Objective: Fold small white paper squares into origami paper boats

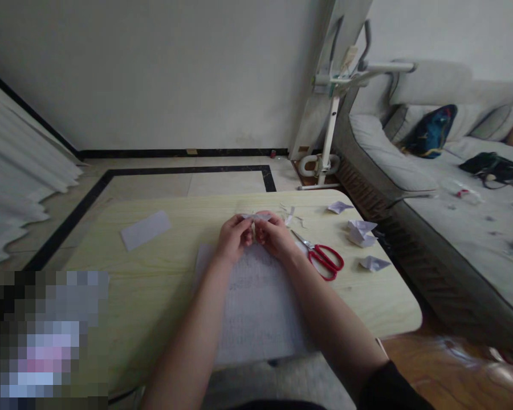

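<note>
My left hand (234, 238) and my right hand (274, 234) meet over the table, both closed with the fingers pinching a small folded piece of paper (257, 217). Much of that paper is hidden behind my fingers. Under my forearms lies a sheet of paper with faint writing (260, 307). Scissors with red handles (325, 259) rest just right of my right hand, and thin paper scraps (289, 216) lie beyond them. Along the table's right side are several folded paper shapes, one at the back (340, 207), a larger one (361, 232) and a nearer one (374, 263).
A white paper rectangle (145, 230) lies on the left of the wooden table (154, 296). The lower left corner is blurred out. To the right stands a grey sofa (474, 239) with bags on it, and behind the table a white metal exercise frame (330, 125).
</note>
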Demonstrator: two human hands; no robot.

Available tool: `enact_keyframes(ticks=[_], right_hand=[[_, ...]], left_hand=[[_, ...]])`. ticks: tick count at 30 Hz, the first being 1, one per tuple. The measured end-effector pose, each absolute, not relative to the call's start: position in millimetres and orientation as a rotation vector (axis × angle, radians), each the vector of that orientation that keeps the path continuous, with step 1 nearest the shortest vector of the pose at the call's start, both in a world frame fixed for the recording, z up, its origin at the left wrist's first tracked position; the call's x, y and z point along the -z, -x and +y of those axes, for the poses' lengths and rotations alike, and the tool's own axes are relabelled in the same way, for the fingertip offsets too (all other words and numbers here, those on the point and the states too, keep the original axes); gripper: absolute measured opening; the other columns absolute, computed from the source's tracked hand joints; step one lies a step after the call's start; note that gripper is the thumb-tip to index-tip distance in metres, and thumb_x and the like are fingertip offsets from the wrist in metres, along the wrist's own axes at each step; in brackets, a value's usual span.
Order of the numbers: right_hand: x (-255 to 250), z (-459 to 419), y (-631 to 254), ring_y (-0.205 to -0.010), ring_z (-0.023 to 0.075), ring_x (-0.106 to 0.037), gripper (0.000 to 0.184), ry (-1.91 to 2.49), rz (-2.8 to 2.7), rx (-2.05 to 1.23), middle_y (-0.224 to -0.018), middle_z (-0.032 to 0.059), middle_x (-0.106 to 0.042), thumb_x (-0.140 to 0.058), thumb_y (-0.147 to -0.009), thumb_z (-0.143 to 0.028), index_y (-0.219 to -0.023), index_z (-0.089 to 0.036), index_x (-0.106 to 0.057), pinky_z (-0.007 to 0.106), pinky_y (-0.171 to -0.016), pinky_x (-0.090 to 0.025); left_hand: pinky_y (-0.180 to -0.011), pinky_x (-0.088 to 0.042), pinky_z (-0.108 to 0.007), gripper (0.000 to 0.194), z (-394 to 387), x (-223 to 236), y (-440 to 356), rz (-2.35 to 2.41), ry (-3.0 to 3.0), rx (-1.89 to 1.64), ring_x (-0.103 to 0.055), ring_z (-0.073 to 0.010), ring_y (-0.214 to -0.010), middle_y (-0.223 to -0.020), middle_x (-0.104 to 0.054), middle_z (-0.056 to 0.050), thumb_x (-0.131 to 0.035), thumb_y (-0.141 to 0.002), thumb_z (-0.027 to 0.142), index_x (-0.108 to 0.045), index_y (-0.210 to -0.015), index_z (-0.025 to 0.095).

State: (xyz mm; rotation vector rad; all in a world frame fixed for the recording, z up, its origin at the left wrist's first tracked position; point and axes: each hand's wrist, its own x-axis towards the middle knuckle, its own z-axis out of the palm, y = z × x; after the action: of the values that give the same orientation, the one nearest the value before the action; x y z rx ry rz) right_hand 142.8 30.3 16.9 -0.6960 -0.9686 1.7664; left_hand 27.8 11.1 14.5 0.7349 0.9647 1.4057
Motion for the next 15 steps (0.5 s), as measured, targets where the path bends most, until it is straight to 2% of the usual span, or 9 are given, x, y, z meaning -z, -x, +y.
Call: enact_keyframes(ticks=[7,15], right_hand=[[-15.9,31.1,-141.2,-0.038,0.0062,-0.037,0.015,0.700,-0.913,-1.751,-0.045,-0.0083,-0.045,-0.068,-0.069,-0.027,-0.071,-0.019,-0.055,0.020,-0.038,-0.025],[-16.2,32.5,-140.6,-0.039,0.0059,-0.034,0.017,0.685,-0.886,-1.737,-0.044,-0.0083,-0.042,-0.065,-0.070,-0.027,-0.065,-0.018,-0.051,0.020,-0.039,-0.023]], left_hand=[[-0.031,-0.029,-0.015,0.029,9.2,-19.4,-32.5,1.003,-0.733,-1.396,-0.040,-0.0048,-0.036,-0.045,-0.046,0.008,-0.071,-0.062,0.030,-0.045,-0.064,0.018],[-0.032,-0.030,-0.014,0.027,10.3,-18.4,-33.2,0.879,-0.712,-1.337,-0.043,-0.0042,-0.038,-0.051,-0.048,0.009,-0.071,-0.064,0.031,-0.051,-0.076,0.017]])
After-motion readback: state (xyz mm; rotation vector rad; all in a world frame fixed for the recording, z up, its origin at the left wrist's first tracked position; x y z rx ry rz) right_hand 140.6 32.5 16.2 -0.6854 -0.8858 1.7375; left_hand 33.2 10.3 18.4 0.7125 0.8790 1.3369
